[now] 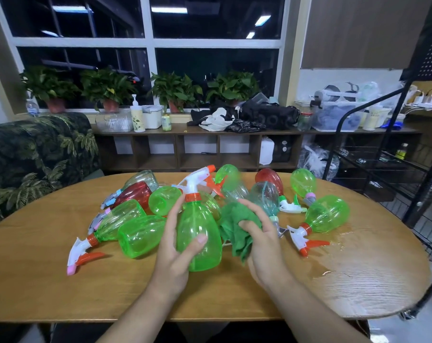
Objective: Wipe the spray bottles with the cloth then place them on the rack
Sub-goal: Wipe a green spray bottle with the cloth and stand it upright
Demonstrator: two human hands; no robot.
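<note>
My left hand [175,246] grips a green spray bottle [200,233] with an orange collar and white trigger head, held upright above the wooden table [61,288]. My right hand [262,233] holds a bunched green cloth [234,226] just right of the bottle, against its side. Several more spray bottles, green, red and clear, lie on their sides across the table behind my hands, such as a green one [326,214] at the right and another [140,233] at the left. The black wire rack [383,154] stands at the right of the table.
A wet patch [343,243] shines on the table's right part. A leaf-patterned sofa [36,149] sits at the left. A low shelf unit [197,149] with potted plants, bottles and clutter runs under the window behind the table.
</note>
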